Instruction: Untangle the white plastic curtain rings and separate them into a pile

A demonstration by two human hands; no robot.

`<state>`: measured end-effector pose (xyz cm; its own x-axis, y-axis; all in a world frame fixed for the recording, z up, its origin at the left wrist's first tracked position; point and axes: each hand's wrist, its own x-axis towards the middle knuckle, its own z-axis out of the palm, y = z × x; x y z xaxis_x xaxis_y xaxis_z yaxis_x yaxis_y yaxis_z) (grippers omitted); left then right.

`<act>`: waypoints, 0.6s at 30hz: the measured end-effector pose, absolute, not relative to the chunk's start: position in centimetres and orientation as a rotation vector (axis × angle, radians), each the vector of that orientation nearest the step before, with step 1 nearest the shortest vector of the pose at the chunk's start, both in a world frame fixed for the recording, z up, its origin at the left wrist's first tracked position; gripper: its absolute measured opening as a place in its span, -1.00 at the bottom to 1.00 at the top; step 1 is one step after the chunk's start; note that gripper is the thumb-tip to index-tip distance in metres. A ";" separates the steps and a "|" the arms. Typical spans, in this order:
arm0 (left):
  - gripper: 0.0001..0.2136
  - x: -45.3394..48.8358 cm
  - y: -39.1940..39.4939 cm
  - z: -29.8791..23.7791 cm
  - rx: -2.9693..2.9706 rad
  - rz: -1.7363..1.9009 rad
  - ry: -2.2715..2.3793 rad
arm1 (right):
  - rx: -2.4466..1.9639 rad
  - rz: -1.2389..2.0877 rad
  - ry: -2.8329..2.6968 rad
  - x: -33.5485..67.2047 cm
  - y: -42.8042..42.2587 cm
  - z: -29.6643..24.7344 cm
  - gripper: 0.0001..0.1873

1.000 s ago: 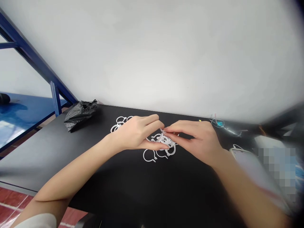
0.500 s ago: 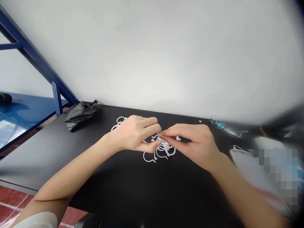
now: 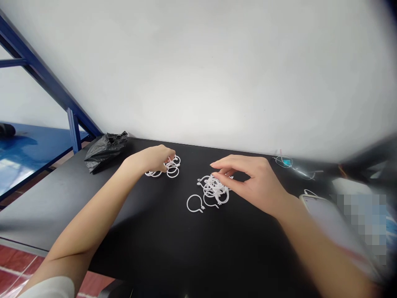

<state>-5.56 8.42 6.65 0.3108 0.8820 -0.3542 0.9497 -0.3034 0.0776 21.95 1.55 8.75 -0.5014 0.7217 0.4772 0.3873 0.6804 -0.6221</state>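
My left hand (image 3: 156, 158) is over the left group of white plastic rings (image 3: 173, 171), its fingers curled down and closed on a ring at the group's edge. The palm hides some of the rings there. Just above a tangled heap of white plastic rings (image 3: 214, 188) hovers my right hand (image 3: 248, 176), thumb and forefinger apart with nothing between them. One separate ring (image 3: 194, 203) lies in front of the heap; it has a gap with small catch ends.
A crumpled black plastic bag (image 3: 107, 149) sits at the back left of the black table (image 3: 173, 248). Eyeglasses (image 3: 283, 161) and a phone (image 3: 316, 207) lie on the right. Behind rises a pale wall (image 3: 198, 82), with a blue metal frame (image 3: 52, 82) at left.
My left hand has moved left, away from my right hand, to the left group of rings. My right hand's fingers have parted, and the heap beneath shows more fully.
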 end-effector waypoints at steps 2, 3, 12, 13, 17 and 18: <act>-0.73 -5.5 8.7 6.4 2.276 -0.409 1.674 | -0.848 0.570 -2.143 22.0 1.5 8.8 -0.90; -0.71 -5.5 8.8 6.3 2.262 -0.429 1.682 | -0.848 0.566 -2.142 22.0 1.6 8.8 -0.90; -0.66 -5.5 9.0 5.9 2.235 -0.498 1.700 | -0.833 0.536 -2.144 22.2 1.8 8.7 -0.90; -0.66 -5.5 9.0 5.9 2.236 -0.505 1.707 | -0.836 0.529 -2.143 22.2 1.8 8.7 -0.90; -0.67 -5.7 9.2 5.7 2.248 -0.494 1.706 | -0.840 0.523 -2.141 22.2 1.8 8.7 -0.90; -0.67 -5.7 9.3 5.6 2.251 -0.487 1.700 | -0.838 0.529 -2.141 22.2 1.8 8.7 -0.90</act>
<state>-5.75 9.27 5.56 0.2514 0.8693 -0.4257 0.9628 -0.2696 0.0180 22.19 1.78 8.66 -0.4937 0.7087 0.5039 0.3928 0.6988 -0.5979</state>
